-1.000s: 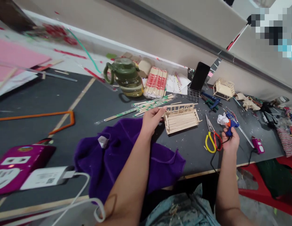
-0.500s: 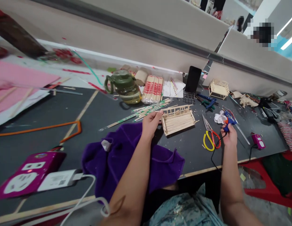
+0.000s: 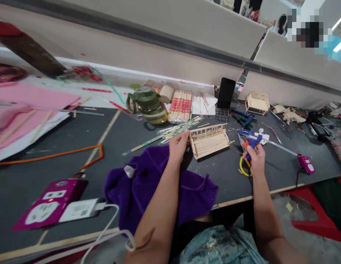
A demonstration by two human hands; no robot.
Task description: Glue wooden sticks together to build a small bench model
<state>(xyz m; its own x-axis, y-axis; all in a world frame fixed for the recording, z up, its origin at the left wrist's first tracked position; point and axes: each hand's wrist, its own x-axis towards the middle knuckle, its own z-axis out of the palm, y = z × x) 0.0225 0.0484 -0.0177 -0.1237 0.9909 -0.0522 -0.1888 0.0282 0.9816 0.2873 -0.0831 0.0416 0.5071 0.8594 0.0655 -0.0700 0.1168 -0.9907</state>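
Observation:
My left hand (image 3: 179, 146) pinches the left end of a small model made of thin wooden sticks (image 3: 211, 142), with a slatted base and a railing along its back. In my right hand (image 3: 256, 157) is a blue hot glue gun (image 3: 252, 138), its nozzle pointing left towards the model but apart from it. A clear glue stick runs out of its rear. Scissors with yellow and red handles (image 3: 244, 168) lie beneath the gun, partly hidden by it and my hand. A purple cloth (image 3: 148, 187) is spread under my left forearm.
Behind the model are green-wrapped sticks (image 3: 170, 134), a glass teapot (image 3: 151, 106), packed chopsticks (image 3: 181, 104) and a phone (image 3: 226, 93). Pliers (image 3: 243, 119) and a second stick model (image 3: 257, 103) stand further right. Purple power sockets (image 3: 55, 201) and an orange frame (image 3: 100, 156) are at left.
My right hand has brought the glue gun left, from beside the crumpled white paper to above the scissors. The left hand keeps its hold on the stick model.

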